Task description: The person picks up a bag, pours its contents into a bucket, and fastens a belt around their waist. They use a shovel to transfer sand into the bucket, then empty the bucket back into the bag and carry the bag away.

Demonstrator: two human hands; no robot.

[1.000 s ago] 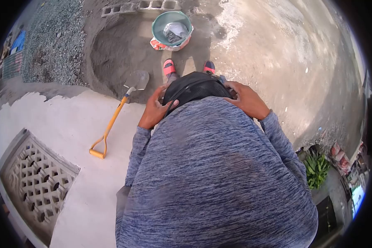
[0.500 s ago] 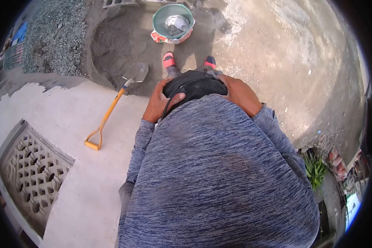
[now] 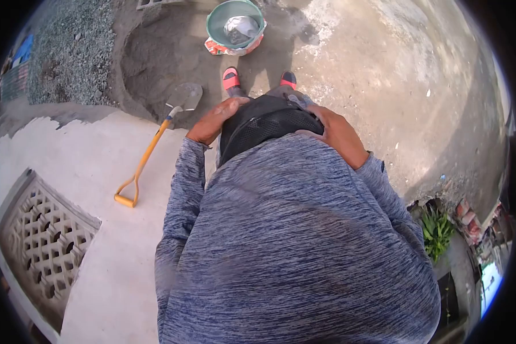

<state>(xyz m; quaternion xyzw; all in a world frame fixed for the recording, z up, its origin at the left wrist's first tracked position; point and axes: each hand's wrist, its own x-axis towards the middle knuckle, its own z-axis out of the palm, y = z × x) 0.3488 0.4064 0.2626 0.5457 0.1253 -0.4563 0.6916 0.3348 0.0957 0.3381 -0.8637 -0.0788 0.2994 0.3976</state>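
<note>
A black mesh item (image 3: pixel 266 123) lies across the front of my waist, below the hem of my blue-grey shirt (image 3: pixel 304 229). My left hand (image 3: pixel 217 119) rests at its left side, with the fingers over the dark cloth and partly hidden. On the right side, my right hand (image 3: pixel 339 135) has its thumb along the edge of the mesh; its other fingers are mostly out of sight. Whether either hand grips the cloth cannot be made out.
A shovel (image 3: pixel 146 157) with a yellow handle leans by the white wall (image 3: pixel 126 246), its blade on grey sand (image 3: pixel 149 63). Beyond my feet stands a green bucket (image 3: pixel 215 26) on a red-and-white sack. Gravel (image 3: pixel 69 51) lies at the upper left.
My left hand has shifted up and left, its thumb no longer over the black mesh. My right thumb now shows at the mesh edge. The view has moved slightly.
</note>
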